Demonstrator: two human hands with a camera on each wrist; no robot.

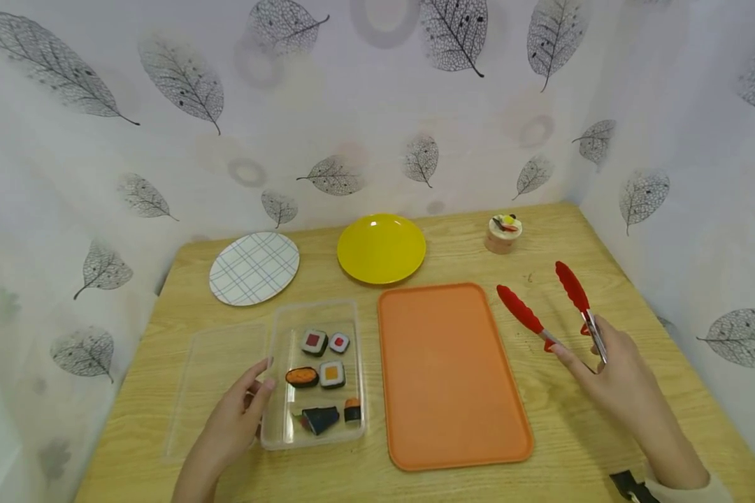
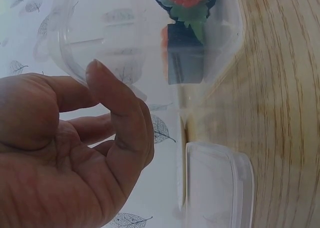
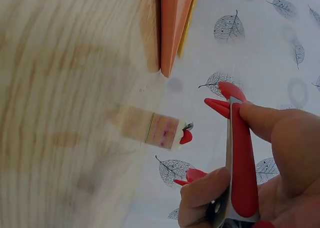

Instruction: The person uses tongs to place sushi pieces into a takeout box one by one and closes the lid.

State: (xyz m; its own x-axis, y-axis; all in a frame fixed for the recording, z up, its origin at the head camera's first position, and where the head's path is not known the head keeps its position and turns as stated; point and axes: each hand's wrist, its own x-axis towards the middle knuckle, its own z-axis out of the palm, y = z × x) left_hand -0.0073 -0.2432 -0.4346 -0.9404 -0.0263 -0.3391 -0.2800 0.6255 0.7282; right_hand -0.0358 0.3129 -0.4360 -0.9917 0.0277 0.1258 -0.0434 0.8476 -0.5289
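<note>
My left hand (image 1: 234, 418) is at the left side of a clear plastic box (image 1: 360, 419), its thumb and index finger holding the wall. Inside the box lie several sushi pieces, among them a roll with a red centre (image 1: 314, 341), an orange-topped piece (image 1: 302, 377) and a dark hand roll (image 1: 320, 419). In my right hand (image 1: 623, 377) I grip red-tipped metal tongs (image 1: 577, 293), their arms spread with nothing between the tips. The tongs hang above the table, right of the orange tray (image 1: 449, 377). In the left wrist view my fingers (image 2: 127, 118) are curled beside the box.
A clear lid (image 1: 217, 377) lies left of the box. Behind stand a checked white plate (image 1: 254, 269) and a yellow plate (image 1: 382, 249). A small cake cup (image 1: 502, 234) sits at the back right. Leaf-patterned cloth (image 1: 365, 91) bounds the table's back and sides.
</note>
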